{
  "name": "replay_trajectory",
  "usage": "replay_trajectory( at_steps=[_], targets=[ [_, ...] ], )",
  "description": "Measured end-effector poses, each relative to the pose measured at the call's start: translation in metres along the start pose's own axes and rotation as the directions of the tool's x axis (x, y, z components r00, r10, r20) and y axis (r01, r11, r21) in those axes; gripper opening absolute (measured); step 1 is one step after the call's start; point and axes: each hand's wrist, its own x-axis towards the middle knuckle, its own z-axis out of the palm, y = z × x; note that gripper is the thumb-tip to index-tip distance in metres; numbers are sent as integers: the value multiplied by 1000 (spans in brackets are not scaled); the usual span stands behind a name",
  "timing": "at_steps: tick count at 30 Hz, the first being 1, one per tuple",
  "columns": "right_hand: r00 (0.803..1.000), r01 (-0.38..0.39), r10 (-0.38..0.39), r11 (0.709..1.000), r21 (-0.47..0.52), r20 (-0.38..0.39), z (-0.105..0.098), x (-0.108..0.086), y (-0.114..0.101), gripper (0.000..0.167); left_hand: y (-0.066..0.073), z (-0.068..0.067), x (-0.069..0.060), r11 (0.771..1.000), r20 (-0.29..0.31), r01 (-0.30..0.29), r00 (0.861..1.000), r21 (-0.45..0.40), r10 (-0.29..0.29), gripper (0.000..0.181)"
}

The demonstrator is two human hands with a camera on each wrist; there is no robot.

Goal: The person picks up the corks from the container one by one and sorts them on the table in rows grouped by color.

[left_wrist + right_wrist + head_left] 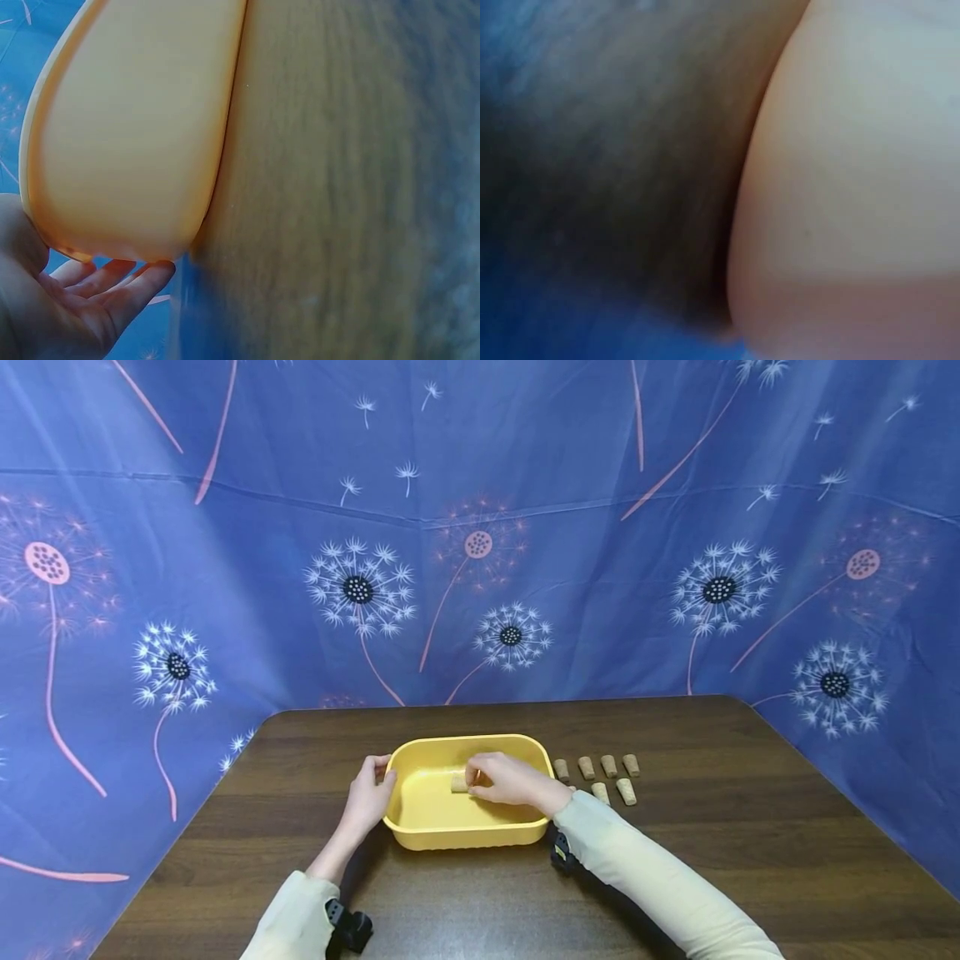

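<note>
A yellow plastic basin (468,837) stands on the table. At its left end my left hand (369,795) grips the rim, the thumb over the edge and the fingers against the outer wall. The left wrist view shows this hand (71,300) at the end of the basin (135,127). My right hand (513,779) reaches over the right rim into the basin. Its fingertips pinch the right end of a cork (459,783) lying sideways near the basin's floor. In the right wrist view only the basin's outer wall (855,172) shows, blurred; the right hand is out of that view.
Several corks stand in two rows right of the basin, among them a back-row cork (609,766) and a front-row cork (626,792). My right forearm partly hides the front row. The brown wooden table (750,827) meets a blue dandelion-print cloth (600,568) behind.
</note>
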Motion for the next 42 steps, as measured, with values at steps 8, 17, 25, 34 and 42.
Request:
replay_trajectory(
  at_steps=[8,17,25,34,42],
  targets=[
    [996,77,-72,993,-89,61,-1,0,-4,38,2,-1,0,1000,-2,5,1000,-4,-5,32],
    [997,53,-49,997,-63,57,2,-3,-3,31,2,1,0,1000,-6,6,1000,-3,-6,31],
    [998,-59,60,998,-16,22,4,-3,-1,35,3,1,0,1000,-8,9,1000,-10,-9,32],
    [997,-75,75,997,-10,18,2,-4,-2,37,3,1,-2,1000,-4,11,1000,-11,-11,31],
    [995,-103,103,995,-9,1,2,-4,-2,36,2,1,-2,1000,-9,-1,1000,-9,1,31]
  ],
)
